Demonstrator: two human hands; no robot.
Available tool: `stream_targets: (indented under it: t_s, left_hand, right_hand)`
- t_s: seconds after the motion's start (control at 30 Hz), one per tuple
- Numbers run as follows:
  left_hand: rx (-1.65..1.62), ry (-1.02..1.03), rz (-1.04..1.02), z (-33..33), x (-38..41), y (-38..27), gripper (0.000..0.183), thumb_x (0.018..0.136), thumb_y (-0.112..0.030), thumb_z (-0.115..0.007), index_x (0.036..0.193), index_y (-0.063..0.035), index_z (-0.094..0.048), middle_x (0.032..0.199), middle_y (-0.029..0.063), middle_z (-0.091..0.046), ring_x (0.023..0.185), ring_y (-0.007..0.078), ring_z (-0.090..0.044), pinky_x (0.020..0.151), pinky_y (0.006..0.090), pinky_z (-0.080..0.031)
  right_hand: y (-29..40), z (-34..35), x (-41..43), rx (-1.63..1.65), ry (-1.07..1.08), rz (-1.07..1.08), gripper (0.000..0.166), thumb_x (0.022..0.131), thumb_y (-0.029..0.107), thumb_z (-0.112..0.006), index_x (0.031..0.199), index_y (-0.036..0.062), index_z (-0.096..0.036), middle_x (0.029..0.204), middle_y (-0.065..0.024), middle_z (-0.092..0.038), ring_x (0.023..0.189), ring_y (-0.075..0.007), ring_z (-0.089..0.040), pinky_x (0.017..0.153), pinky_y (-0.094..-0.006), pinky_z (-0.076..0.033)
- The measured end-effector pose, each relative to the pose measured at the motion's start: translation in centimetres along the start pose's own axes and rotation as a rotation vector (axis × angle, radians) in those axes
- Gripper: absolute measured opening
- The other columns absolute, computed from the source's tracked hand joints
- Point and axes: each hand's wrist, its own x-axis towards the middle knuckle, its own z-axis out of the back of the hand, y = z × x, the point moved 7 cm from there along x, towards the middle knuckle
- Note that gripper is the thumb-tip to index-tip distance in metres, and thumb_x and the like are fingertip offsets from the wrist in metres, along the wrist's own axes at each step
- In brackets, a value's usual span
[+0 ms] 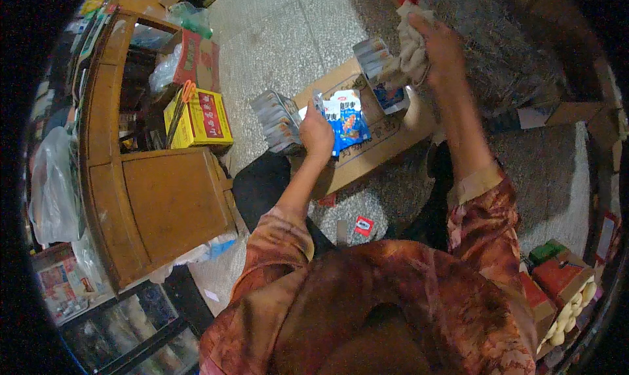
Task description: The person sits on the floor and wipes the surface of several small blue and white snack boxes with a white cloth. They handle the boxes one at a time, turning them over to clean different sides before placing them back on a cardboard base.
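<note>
My left hand [317,131] is closed on a blue and white snack packet [329,119], over a cardboard box [344,178] that bears handwriting. Another blue and white packet [351,122] lies against it on the right. To the left of this hand stands a row of grey packets [277,122], close to the box's left end. My right hand [440,45] grips a crumpled light cloth [413,45] beyond the box's far right side. Beside the cloth are more grey packets [373,55], with an open carton holding something blue [390,97] just below them.
A wooden cabinet [172,203] stands on the left, beside a yellow carton [201,119] with orange-handled scissors [187,91]. A small red packet [363,225] lies on the speckled floor. Red cartons [560,276] stand at lower right, near a large plastic-wrapped bundle [516,55] farther up.
</note>
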Motion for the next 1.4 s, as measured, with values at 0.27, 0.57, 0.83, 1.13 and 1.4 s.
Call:
stream_targets:
  t_s: [0.27, 0.57, 0.83, 1.13, 1.4]
  left_hand:
    - [-0.737, -0.076, -0.119, 7.4, 3.3, -5.1, 0.031, 0.092, -0.008, -0.050, 0.119, 0.0033, -0.060, 0.087, 0.0074, -0.067, 0.078, 0.0100, -0.057, 0.071, 0.0285, -0.048]
    - [-0.518, -0.073, -0.693, 9.0, 0.7, -11.1, 0.036, 0.086, -0.007, -0.060, 0.121, -0.0006, -0.060, 0.130, 0.0171, -0.058, 0.124, 0.0321, -0.053, 0.103, 0.0375, -0.042]
    - [-1.236, 0.240, -0.113, 8.7, 5.5, -5.7, 0.037, 0.090, -0.012, -0.061, 0.124, 0.0016, -0.057, 0.126, 0.0149, -0.059, 0.112, 0.0210, -0.059, 0.096, 0.0343, -0.047]
    - [-1.703, 0.777, 0.049, 7.1, 1.8, -9.4, 0.061, 0.079, 0.000, -0.066, 0.134, -0.0023, -0.041, 0.122, 0.0124, -0.058, 0.110, 0.0248, -0.060, 0.096, 0.0399, -0.050]
    - [-1.734, 0.646, 0.024, 8.3, 4.6, -6.7, 0.070, 0.071, 0.012, -0.055, 0.138, -0.0021, -0.038, 0.123, 0.0146, -0.057, 0.111, 0.0258, -0.060, 0.096, 0.0390, -0.050]
  right_hand:
    - [-5.4, -5.6, -3.0, -0.222, 0.182, -0.115, 0.039, 0.088, 0.037, -0.065, 0.107, 0.0032, -0.064, 0.091, -0.0055, -0.068, 0.077, -0.0143, -0.063, 0.068, -0.0310, -0.050]
    - [-7.8, -9.8, -3.9, -0.358, 0.353, 0.107, 0.040, 0.093, 0.036, -0.058, 0.108, -0.0005, -0.063, 0.096, -0.0097, -0.068, 0.090, -0.0176, -0.062, 0.080, -0.0340, -0.049]
    - [-5.8, -10.3, -4.7, -0.064, 0.249, -0.141, 0.029, 0.090, 0.023, -0.065, 0.109, 0.0010, -0.062, 0.096, -0.0075, -0.068, 0.079, -0.0125, -0.065, 0.071, -0.0285, -0.054]
    - [-5.7, -10.9, -4.4, -0.084, 0.174, -0.074, 0.030, 0.085, 0.024, -0.072, 0.103, 0.0019, -0.064, 0.089, -0.0060, -0.070, 0.073, -0.0141, -0.066, 0.066, -0.0292, -0.054]
    - [-2.0, -12.5, -6.2, -0.591, 0.277, 0.517, 0.039, 0.085, 0.017, -0.049, 0.120, 0.0033, -0.058, 0.110, -0.0134, -0.059, 0.100, -0.0259, -0.059, 0.090, -0.0360, -0.046]
